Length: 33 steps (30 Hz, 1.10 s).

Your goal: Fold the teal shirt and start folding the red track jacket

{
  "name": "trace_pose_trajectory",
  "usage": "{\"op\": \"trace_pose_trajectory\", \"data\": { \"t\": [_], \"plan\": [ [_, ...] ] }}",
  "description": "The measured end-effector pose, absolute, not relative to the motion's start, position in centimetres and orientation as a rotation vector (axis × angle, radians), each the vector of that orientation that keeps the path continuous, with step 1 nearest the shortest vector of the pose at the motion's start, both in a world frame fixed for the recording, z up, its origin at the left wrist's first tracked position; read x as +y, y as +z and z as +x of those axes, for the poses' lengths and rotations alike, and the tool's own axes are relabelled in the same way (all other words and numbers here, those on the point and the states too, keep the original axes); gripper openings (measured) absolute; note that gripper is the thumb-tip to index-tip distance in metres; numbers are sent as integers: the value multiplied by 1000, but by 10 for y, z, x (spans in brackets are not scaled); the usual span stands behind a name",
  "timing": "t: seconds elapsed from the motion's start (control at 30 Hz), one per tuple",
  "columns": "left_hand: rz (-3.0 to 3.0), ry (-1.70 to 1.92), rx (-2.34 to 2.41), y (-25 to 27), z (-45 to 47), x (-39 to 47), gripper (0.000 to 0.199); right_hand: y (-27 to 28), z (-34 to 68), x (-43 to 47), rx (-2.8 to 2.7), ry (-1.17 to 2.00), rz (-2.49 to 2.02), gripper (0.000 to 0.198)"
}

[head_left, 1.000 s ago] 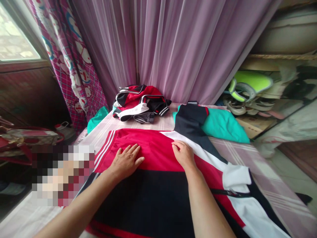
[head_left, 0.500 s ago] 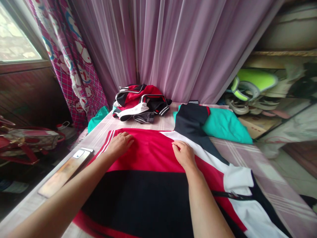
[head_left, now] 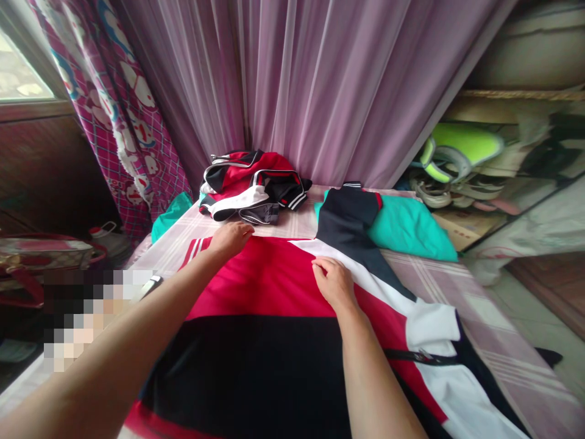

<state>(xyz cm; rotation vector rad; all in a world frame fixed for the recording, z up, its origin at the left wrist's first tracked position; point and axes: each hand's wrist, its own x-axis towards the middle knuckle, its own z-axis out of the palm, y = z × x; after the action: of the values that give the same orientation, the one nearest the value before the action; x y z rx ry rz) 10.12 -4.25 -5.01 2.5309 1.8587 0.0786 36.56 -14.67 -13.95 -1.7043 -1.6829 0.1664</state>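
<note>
A red, black and white jacket (head_left: 269, 274) with a zip lies spread over the table, one dark sleeve reaching toward the back. At its far edge, left of the middle, rests my left hand (head_left: 231, 239), fingers stretched out to the right on the red cloth. My right hand (head_left: 336, 281) touches the red panel beside the white stripe, with its fingers loosely bent and nothing seen gripped. Both forearms cross the black part of the jacket and hide some of it.
A crumpled red, black and white garment (head_left: 256, 189) lies at the back by the purple curtain (head_left: 315, 91). Folded turquoise cloth (head_left: 411, 228) sits at the back right. Shoes (head_left: 432, 190) and a lime-green visor (head_left: 473, 146) fill a shelf at right.
My left hand has moved away from me and slightly right, to the jacket's far edge. The right hand stays at about the same spot on the jacket. The view has shifted slightly.
</note>
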Motion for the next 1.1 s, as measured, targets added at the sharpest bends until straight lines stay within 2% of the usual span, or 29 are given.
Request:
{"op": "trace_pose_trajectory", "data": {
  "t": [0.17, 0.33, 0.47, 0.83, 1.1],
  "plan": [
    [2470, 15, 1879, -59, 113, -29, 39, -136, 364, -149, -1686, 176, -1718, 29],
    [2516, -88, 1782, -61, 109, -34, 26, -134, 363, -149, -1670, 190, -1745, 27],
    [2558, -151, 1722, -62, 108, -35, 24, -136, 363, -149, -1664, 186, -1726, 27],
    [2645, -301, 1665, -64, 117, -21, 29, -137, 364, -148, -1675, 171, -1721, 28],
    [2710, -88, 1851, -66, 129, -17, 41, -134, 362, -148, -1705, 183, -1738, 29]
  ]
}}
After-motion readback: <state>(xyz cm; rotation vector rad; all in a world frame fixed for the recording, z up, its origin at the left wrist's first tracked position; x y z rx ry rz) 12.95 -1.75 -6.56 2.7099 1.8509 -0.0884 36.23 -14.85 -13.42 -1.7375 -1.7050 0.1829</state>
